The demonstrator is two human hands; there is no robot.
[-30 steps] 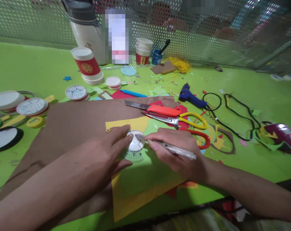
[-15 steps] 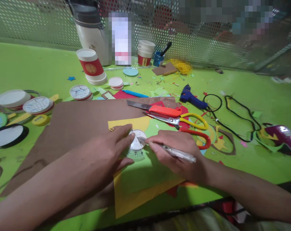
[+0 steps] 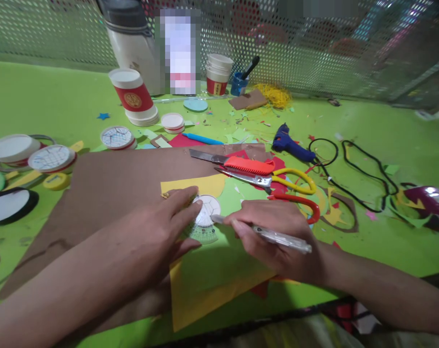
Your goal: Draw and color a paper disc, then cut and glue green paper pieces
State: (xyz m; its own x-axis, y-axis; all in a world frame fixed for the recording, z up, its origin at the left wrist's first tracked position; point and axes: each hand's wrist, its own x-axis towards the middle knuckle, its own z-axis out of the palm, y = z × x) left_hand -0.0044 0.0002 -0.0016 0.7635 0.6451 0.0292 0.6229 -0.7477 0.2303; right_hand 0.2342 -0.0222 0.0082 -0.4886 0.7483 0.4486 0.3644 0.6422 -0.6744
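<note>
My left hand [image 3: 168,220] bears down on a clear protractor [image 3: 202,234], its fingers and thumb gripping the left side. Under or against the protractor is a small white paper disc [image 3: 209,207] with thin dark lines drawn on it. My right hand [image 3: 266,232] is closed around a clear-barrelled pen [image 3: 283,240], whose tip is close to the disc's right edge; I cannot tell whether it touches. Both rest over green paper [image 3: 226,261] and yellow paper [image 3: 190,304]. Just beyond my right hand lie scissors [image 3: 263,180] with yellow and red handles and an orange utility knife [image 3: 248,165].
Brown cardboard [image 3: 114,183] spreads beneath the left arm. A blue glue gun [image 3: 292,145] with a black cord lies at right. Cup pieces with drawn lids [image 3: 52,158] sit at left. A red-and-white cup [image 3: 133,96] and a flask [image 3: 132,53] stand behind, before a perforated screen.
The pen tip has shifted from the disc's middle down and right to its edge, and my right hand has moved slightly right. More lines on the disc are uncovered. My left hand stays on the protractor.
</note>
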